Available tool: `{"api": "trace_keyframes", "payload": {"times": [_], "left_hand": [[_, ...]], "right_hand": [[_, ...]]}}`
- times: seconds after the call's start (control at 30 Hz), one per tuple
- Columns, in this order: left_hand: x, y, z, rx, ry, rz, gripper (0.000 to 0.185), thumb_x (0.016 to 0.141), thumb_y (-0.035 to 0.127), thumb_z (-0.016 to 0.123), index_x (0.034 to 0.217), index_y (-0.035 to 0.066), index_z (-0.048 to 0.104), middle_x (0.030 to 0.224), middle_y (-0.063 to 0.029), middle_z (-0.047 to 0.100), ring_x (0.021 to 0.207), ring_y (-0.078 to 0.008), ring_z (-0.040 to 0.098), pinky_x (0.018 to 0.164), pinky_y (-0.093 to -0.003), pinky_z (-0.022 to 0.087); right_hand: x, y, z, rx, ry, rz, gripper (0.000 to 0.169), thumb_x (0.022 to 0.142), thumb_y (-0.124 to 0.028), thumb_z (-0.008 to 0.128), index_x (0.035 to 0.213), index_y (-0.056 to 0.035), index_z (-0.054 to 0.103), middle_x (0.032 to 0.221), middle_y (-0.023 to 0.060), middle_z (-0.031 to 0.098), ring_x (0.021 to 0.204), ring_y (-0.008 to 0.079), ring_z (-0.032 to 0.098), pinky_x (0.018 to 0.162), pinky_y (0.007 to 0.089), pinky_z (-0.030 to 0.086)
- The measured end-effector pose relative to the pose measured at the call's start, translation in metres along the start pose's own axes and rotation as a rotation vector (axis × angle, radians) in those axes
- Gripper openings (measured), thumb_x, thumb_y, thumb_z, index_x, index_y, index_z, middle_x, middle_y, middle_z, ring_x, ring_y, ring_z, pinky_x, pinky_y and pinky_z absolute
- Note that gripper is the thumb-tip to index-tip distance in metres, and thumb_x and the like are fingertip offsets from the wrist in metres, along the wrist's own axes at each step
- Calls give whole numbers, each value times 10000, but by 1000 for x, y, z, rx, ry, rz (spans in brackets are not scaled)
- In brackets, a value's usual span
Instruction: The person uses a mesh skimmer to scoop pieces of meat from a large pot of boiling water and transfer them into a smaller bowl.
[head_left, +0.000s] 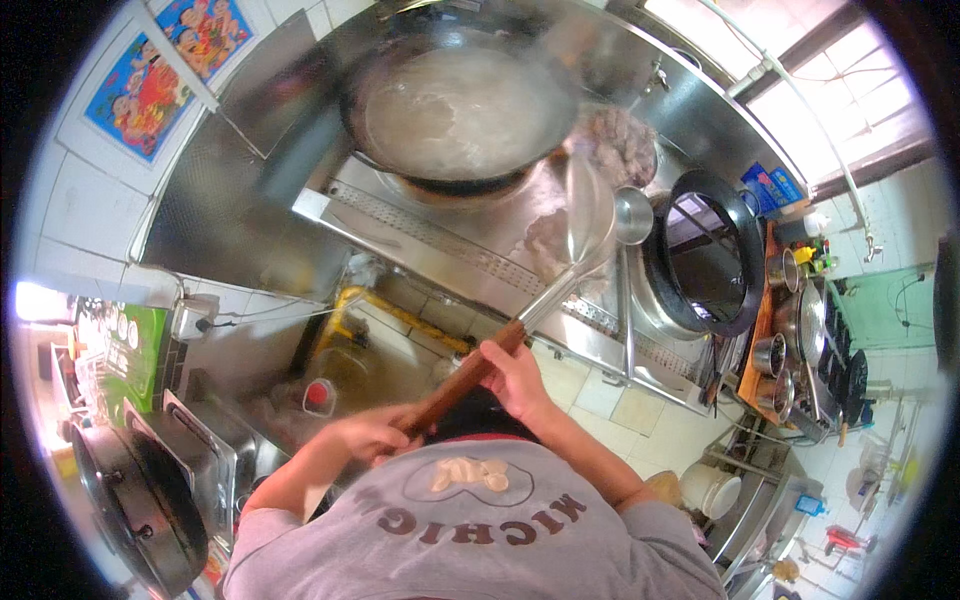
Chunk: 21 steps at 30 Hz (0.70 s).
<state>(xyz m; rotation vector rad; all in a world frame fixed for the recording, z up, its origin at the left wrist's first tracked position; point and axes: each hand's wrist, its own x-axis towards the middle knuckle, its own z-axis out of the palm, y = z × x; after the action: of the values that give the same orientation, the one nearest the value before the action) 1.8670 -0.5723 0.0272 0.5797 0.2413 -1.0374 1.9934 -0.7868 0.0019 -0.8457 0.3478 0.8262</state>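
Both of my hands grip the wooden handle (461, 382) of a large long-shafted metal scoop or strainer. My left hand (379, 431) closes around its lower end near my shirt. Farther up, my right hand (517, 379) holds it close to the metal shaft (551, 296). The blurred metal head (589, 214) is over the steel range top, to the right of a big black wok (354, 120). Cloudy, steaming liquid (465, 105) fills much of that wok. Beside the head, a smaller metal ladle (634, 216) lies with its handle across the range's front edge.
At right stands a black-rimmed vessel (750, 251) holding dark, reflective liquid. A crumpled greyish cloth (622, 146) lies behind the scoop. Yellow pipe (405, 319) runs below the steel range's front edge (450, 281). Metal pots (769, 352) sit on the right-hand counter.
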Motion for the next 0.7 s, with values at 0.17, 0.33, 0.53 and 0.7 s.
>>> {"api": "trace_keyframes", "payload": {"times": [0.17,0.33,0.53,0.7], "left_hand": [[-25,-25,-19,-228,-60,-90,492,780,198,568,1198,42,360,698,3,467,485,-58,448,391,-179,353],[-15,-50,-30,-83,-22,4,527,848,450,524,1162,43,407,608,20,449,464,-63,406,372,-199,285],[1,-75,-45,-425,-1,95,474,861,426,511,1048,-8,467,526,-1,433,362,-60,334,334,-194,258],[1,-76,-20,-351,52,168,507,840,466,507,1076,19,457,529,1,400,374,-70,313,316,-207,223]], "right_hand": [[1,16,10,-244,-8,-3,272,791,-133,658,993,-41,500,914,58,576,814,175,597,680,337,519],[6,24,11,-470,16,-42,324,781,-151,669,1017,-15,493,916,70,586,834,167,597,669,321,528],[49,42,-7,-542,-21,89,315,765,-191,685,924,25,520,840,101,604,799,170,604,629,321,535],[40,45,-14,-818,-64,-176,266,802,-128,635,979,17,498,880,105,591,732,199,604,597,328,531]]}}
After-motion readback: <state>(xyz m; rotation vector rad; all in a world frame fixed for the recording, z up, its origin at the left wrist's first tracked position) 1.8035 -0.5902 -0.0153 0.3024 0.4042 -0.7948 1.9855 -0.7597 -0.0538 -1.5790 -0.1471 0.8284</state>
